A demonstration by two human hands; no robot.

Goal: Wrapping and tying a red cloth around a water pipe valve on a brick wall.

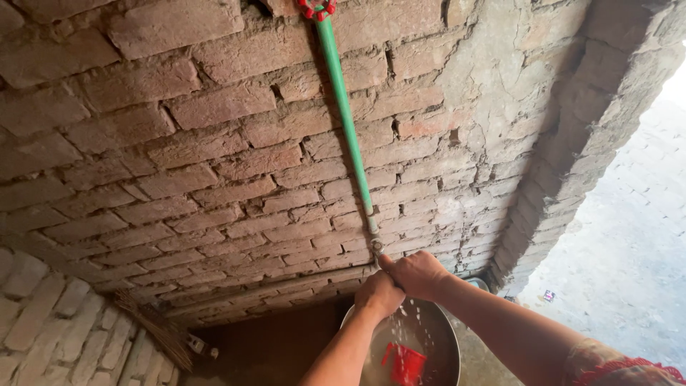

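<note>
I am reaching both arms forward and up to the small metal tap (376,248) at the foot of the long green pipe (346,118); the pipe's long axis is running straight down the rough red brick wall (179,164) from a red wheel valve (316,8) at the top edge, so the tap is lying just above and ahead of my knuckles, at the very end of that line; my right hand (418,274) is the nearer one, its fingers curling shut around the tap's lower end and touching it; my left hand (379,294) is sitting just below and beside it, fingers bunched together, though I cannot tell whether it is pinching the spout or only cupping under it; water is splashing down in bright drops directly beneath, into the wide round steel basin (449,336), whose thin rim is gleaming and whose inside is wet; a red plastic cup (406,362) is lying tilted in the basin's bottom; the bricks are coarse, chipped and deeply jointed with crumbling grey mortar, and the pipe by contrast is looking smooth and painted; off to the lower left a bundle of dry straw, a broom (153,325), is leaning against paler whitish bricks (50,322), well apart from my hands; to the right a plastered pillar (564,143) is giving way to sunlit dusty ground (629,243).
</note>
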